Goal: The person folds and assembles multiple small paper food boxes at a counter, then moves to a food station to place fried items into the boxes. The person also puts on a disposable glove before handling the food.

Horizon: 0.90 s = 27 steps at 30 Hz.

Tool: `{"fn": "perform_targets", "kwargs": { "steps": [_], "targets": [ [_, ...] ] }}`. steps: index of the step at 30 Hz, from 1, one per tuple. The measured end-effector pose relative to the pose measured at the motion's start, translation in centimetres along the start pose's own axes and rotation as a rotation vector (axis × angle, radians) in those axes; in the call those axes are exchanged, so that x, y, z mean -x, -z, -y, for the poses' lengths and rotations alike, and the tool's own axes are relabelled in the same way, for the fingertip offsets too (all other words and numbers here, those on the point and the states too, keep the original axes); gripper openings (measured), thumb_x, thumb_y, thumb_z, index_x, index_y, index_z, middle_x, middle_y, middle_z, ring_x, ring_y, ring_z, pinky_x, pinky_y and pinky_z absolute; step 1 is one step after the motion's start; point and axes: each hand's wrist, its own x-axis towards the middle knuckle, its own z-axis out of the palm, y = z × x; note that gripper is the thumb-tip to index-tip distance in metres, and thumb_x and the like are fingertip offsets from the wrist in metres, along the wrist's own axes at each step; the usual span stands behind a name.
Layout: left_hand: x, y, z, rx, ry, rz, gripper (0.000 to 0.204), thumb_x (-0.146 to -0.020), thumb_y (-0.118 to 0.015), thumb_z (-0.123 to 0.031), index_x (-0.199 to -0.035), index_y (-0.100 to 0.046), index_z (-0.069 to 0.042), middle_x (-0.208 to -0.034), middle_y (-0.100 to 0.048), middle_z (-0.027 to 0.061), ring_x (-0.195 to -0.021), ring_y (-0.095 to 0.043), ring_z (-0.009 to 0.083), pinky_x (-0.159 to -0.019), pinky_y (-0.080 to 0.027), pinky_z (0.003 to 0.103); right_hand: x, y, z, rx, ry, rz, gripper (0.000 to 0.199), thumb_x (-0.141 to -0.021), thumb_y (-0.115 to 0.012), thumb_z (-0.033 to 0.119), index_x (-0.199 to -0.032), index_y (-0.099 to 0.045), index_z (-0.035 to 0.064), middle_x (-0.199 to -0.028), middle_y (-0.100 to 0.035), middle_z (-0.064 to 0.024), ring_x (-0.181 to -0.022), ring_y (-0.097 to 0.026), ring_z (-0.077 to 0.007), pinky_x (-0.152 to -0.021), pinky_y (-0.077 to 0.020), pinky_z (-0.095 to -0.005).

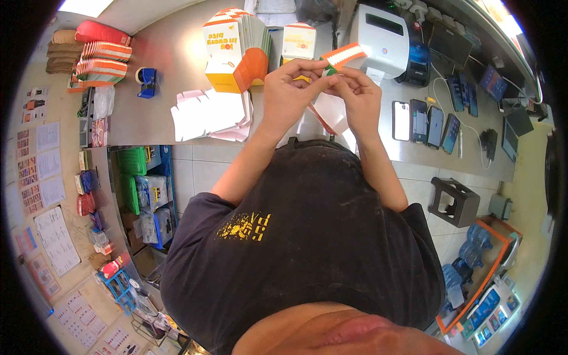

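Observation:
Both hands meet over the metal counter, pinching a paper food carton (345, 56) whose orange-and-white zigzag edge sticks up past the fingers. My left hand (289, 92) grips it from the left, near a green part. On the other side, the fingers of my right hand (359, 97) are closed on it too. Much of the carton is hidden behind the fingers. Left of my hands lie flat white carton blanks (208, 115). Behind those stands a nested row of folded yellow, white and orange cartons (225, 50), and a smaller carton stack (299, 40) sits just beyond my hands.
A white label printer (381, 41) stands at the back right, with a small dark blue printer (416, 65) beside it. Several phones (419, 121) lie along the right side among cables. A blue tape dispenser (147, 83) sits at left. A dark stool (454, 202) stands below the counter.

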Motion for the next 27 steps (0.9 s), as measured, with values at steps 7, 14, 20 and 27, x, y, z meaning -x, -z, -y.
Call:
{"fn": "perform_targets", "kwargs": {
  "steps": [7, 14, 20, 27],
  "targets": [
    [0.3, 0.3, 0.8, -0.25, -0.142, -0.047, 0.035, -0.078, -0.09, -0.01, -0.107, -0.073, 0.001, -0.1, -0.073, 0.0043, -0.082, -0.065, 0.0066, -0.069, -0.055, 0.022, 0.2, 0.7, -0.6, 0.36, 0.015, 0.096, 0.02, -0.096, -0.071, 0.005, -0.113, -0.071, -0.0069, -0.103, -0.075, -0.0113, -0.097, -0.071, -0.0158, -0.087, -0.0559, -0.0275],
    [0.7, 1.7, 1.4, -0.019, 0.093, -0.023, 0.035, -0.081, -0.088, -0.009, -0.109, -0.071, 0.003, -0.105, -0.073, 0.0074, -0.086, -0.068, 0.0088, -0.074, -0.057, 0.022, 0.3, 0.4, -0.1, 0.352, -0.02, 0.151, 0.019, -0.097, -0.071, 0.006, -0.111, -0.071, -0.0059, -0.104, -0.075, -0.0098, -0.096, -0.071, -0.0142, -0.087, -0.0556, -0.0279],
    [0.6, 1.8, 1.7, 0.031, 0.062, 0.008, 0.029, -0.084, -0.084, -0.006, -0.107, -0.069, 0.004, -0.096, -0.07, 0.0057, -0.085, -0.068, 0.0093, -0.078, -0.06, 0.024, 0.8, -0.8, -0.8, 0.326, 0.038, 0.109, 0.015, -0.098, -0.069, 0.007, -0.107, -0.067, -0.0047, -0.1, -0.075, -0.0105, -0.094, -0.071, -0.0145, -0.085, -0.0569, -0.0295],
    [0.5, 1.4, 1.0, 0.05, 0.08, 0.032, 0.024, -0.086, -0.08, 0.002, -0.107, -0.067, 0.003, -0.095, -0.063, 0.0028, -0.094, -0.064, 0.0101, -0.082, -0.06, 0.028, 0.1, -0.9, -1.6, 0.028, -0.14, 0.067, 0.019, -0.098, -0.067, 0.006, -0.112, -0.062, -0.0057, -0.103, -0.073, -0.0135, -0.093, -0.072, -0.02, -0.087, -0.0587, -0.0329]
  ]
}}
